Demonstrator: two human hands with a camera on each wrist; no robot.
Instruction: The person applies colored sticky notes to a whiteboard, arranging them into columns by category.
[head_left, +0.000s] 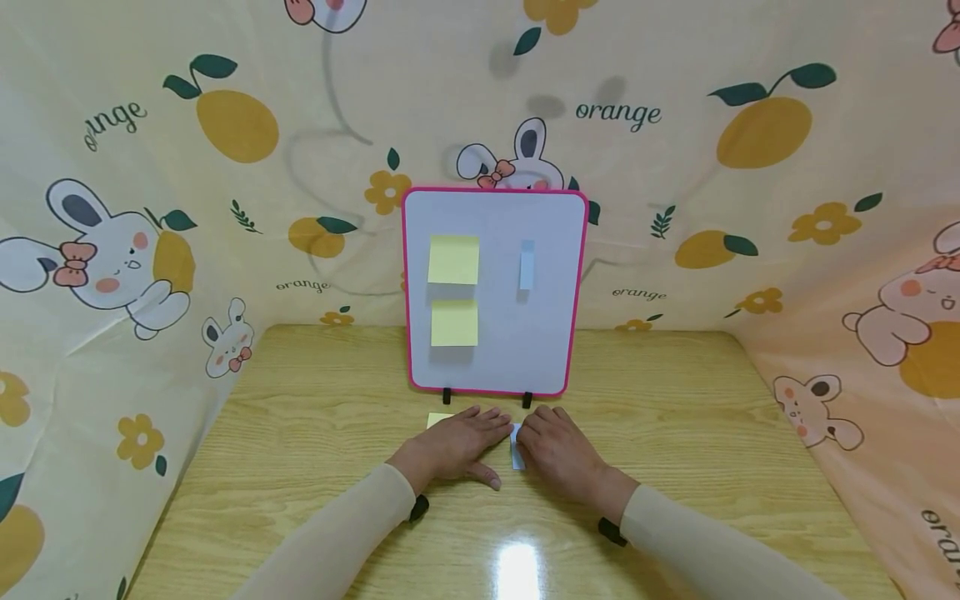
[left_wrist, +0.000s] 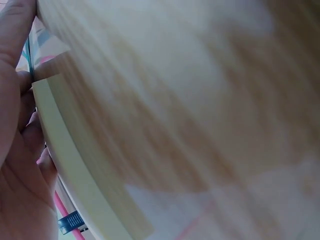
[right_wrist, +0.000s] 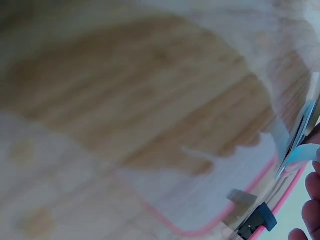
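Observation:
My left hand point(head_left: 457, 443) lies flat with its fingers straight over a yellow sticky note pad point(head_left: 437, 419), hiding most of it. In the left wrist view the pad's thick edge point(left_wrist: 70, 145) shows beside the palm. Close to the left fingertips, a narrow pale blue sticky note pad point(head_left: 517, 452) rests on the table. My right hand point(head_left: 564, 457) has its fingers curled at this blue pad. The right wrist view shows a blue sticky note strip point(right_wrist: 299, 154) bending up from the pad, pinched by the right fingers point(right_wrist: 314, 186).
A pink-rimmed whiteboard point(head_left: 502, 362) stands upright behind the hands on black feet point(head_left: 527, 400). On it are an upper yellow note point(head_left: 453, 260), a lower yellow note point(head_left: 454, 323) and a blue strip point(head_left: 527, 268). Patterned cloth point(head_left: 660, 192) surrounds the wooden table point(head_left: 300, 417).

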